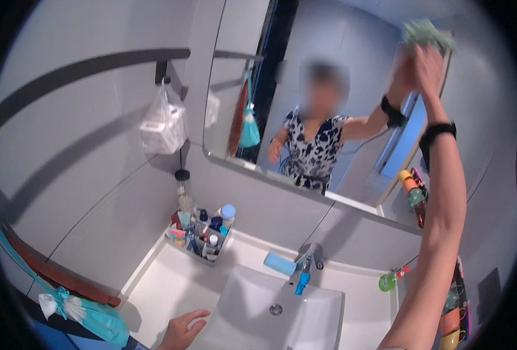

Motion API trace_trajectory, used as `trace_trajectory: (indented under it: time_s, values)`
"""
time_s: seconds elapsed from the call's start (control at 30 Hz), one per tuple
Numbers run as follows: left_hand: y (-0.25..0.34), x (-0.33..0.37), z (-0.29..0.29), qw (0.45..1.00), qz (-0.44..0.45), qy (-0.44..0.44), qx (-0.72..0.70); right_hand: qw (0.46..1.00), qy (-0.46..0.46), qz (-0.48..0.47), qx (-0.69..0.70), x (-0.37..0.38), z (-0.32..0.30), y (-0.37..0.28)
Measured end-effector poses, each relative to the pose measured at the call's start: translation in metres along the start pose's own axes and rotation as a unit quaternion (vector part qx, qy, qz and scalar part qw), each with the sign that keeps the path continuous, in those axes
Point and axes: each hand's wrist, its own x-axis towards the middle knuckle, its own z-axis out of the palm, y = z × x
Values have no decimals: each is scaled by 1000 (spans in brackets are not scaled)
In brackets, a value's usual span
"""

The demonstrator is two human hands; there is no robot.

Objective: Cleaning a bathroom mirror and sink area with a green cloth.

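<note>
Holding a crumpled pale-green cloth [426,34] at the top right corner of the large rectangular mirror [363,46] with the right hand [428,70] (wearing a black band [439,132] at the wrist); too blurred to tell pinching from pressing flat. Holding the left hand [183,331] low, with thumb and forefinger parted, near the white rectangular ceramic basin [241,306].

Lt-grn cloth [433,35] (bunched, blurry) at upper R cnr of mirror [368,160].
</note>
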Motion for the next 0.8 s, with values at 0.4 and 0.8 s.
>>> trace_trajectory:
  time_s: [0.4,0.8]
  values:
    - [-12,15,0,1000,13,-11,9,862,-170,-92,468,-178,-199,-298]
    - [-27,17,37,999,-6,-44,-27,741,-325,570,143,-445,-298,63]
